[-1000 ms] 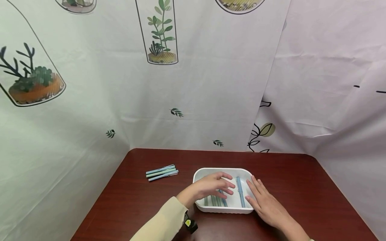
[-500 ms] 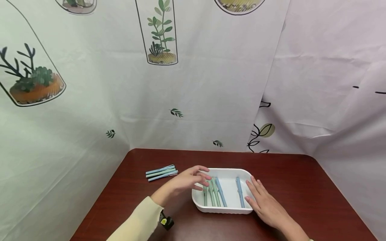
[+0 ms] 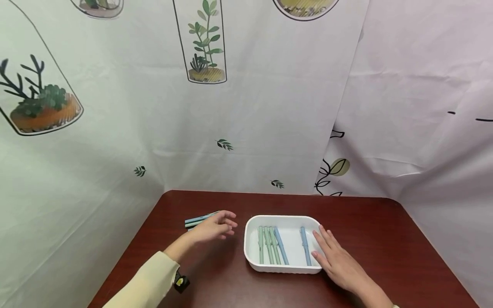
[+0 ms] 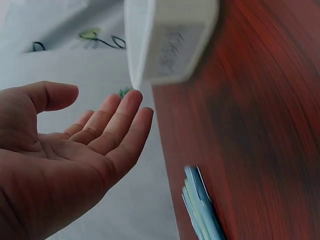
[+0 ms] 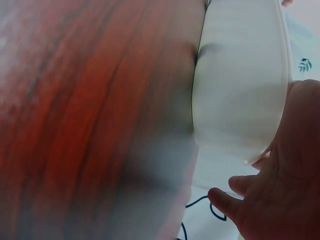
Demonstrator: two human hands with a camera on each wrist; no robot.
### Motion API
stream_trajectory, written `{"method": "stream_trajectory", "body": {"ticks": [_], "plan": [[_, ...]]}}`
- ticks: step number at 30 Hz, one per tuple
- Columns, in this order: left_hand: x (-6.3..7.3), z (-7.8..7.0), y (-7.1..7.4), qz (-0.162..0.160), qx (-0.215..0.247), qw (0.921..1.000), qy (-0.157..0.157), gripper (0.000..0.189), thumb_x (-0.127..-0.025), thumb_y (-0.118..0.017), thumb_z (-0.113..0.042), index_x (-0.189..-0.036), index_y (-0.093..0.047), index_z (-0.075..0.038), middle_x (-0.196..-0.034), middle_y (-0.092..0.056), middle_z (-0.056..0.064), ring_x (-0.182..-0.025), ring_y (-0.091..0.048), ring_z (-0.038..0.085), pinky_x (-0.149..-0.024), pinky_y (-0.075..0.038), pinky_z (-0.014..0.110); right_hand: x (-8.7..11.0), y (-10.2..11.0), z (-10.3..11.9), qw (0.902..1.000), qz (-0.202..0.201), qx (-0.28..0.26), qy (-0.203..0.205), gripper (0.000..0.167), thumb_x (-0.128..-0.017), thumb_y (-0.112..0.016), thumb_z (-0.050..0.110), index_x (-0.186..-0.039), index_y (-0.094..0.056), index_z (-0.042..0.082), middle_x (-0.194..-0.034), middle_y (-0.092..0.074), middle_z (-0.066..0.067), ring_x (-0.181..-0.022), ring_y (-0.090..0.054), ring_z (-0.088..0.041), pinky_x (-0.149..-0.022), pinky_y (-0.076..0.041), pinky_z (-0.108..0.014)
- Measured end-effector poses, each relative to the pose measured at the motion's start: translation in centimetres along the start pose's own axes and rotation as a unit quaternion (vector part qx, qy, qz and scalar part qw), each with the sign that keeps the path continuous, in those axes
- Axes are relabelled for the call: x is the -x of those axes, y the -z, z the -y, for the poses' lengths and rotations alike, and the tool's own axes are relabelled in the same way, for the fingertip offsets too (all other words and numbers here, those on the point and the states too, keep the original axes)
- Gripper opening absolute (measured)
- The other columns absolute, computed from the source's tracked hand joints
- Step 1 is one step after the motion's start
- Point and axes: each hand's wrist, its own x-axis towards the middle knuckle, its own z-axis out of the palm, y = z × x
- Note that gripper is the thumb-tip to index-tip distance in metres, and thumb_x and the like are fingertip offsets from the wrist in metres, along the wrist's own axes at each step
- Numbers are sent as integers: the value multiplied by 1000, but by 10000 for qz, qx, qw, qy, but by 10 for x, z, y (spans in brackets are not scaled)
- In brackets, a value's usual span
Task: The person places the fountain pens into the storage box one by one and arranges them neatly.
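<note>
My left hand hovers over the loose pens at the left of the table, partly covering them. Its fingers are loosely bent and nothing is in it; in the left wrist view the palm is bare, with the blue and green pens lying apart from it. A white tray holds three green pens and a blue pen side by side at its left, plus another blue pen toward its right. My right hand, fingers extended, rests against the tray's right side.
The dark red wooden table has a rounded back edge. Behind and beside it hangs white cloth printed with plants. A black strap device sits on the left wrist.
My left hand has moved left from above the tray to the loose pens, uncovering the pens inside the tray. My right hand stays at the tray's right side.
</note>
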Motion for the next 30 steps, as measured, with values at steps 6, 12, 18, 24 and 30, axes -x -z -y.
{"method": "stream_trajectory", "body": {"ticks": [6, 12, 18, 24, 30], "plan": [[8, 14, 22, -204, -524, 9982, -192, 38, -99, -54, -6, -135, -48, 5, -123, -63, 26, -109, -65, 39, -83, -56, 46, 0, -1, 0, 10000, -39, -17, 12, 61, -104, -55, 40, -155, -42, 9, -163, -31, -17, -145, -32, -48, -109, -39, -63], [16, 28, 40, -837, -1617, 9832, -78, 36, -99, -59, -9, -134, -54, 0, -125, -65, 22, -111, -65, 31, -83, -53, 35, 0, 0, 1, 10000, -37, -17, 13, 61, -104, -55, 40, -154, -43, 9, -163, -31, -17, -145, -33, -48, -109, -38, -62], [16, 45, 48, -1200, -2220, 9674, 204, 38, -96, -63, -6, -133, -56, 1, -126, -65, 19, -111, -64, 30, -87, -54, 44, 0, 1, 1, 10000, -8, -33, -23, 61, -104, -55, 40, -154, -43, 9, -163, -31, -17, -145, -32, -48, -109, -38, -63], [13, 56, 45, -1245, -2824, 9507, 291, 38, -94, -67, -5, -130, -59, 1, -124, -64, 19, -114, -63, 35, -96, -49, 54, 0, 2, 2, 10000, 7, -24, -37, 61, -104, -54, 41, -154, -43, 9, -163, -31, -17, -145, -32, -48, -109, -39, -63], [12, 57, 38, -1246, -3407, 9299, 606, 36, -94, -68, -9, -128, -60, -4, -124, -63, 17, -120, -57, 36, -101, -45, 57, 0, 2, 2, 10000, 37, -61, -70, 61, -104, -54, 42, -155, -43, 10, -164, -30, -17, -146, -32, -48, -109, -39, -63]]}}
